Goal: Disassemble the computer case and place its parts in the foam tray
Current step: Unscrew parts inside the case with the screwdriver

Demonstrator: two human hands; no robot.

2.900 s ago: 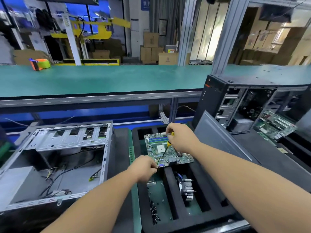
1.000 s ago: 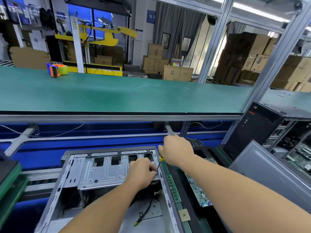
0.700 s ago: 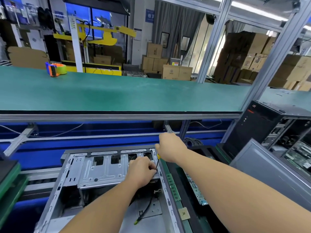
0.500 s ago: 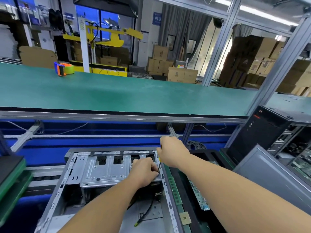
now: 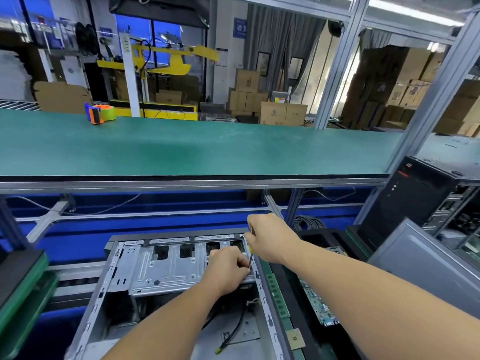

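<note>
Two hands meet at the far right corner of the open computer case (image 5: 166,271), which lies just left of the foam tray (image 5: 335,237). The right hand (image 5: 270,242) is curled round a screwdriver (image 5: 251,252), only a yellow sliver and thin shaft showing; the left hand (image 5: 228,268) has fingers bent at the tip, their grip hidden. The tray runs off-frame, its motherboard (image 5: 319,305) half covered by the right forearm

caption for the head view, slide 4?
Right hand drives a yellow-handled screwdriver into the open computer case while the left hand steadies its tip.
</note>
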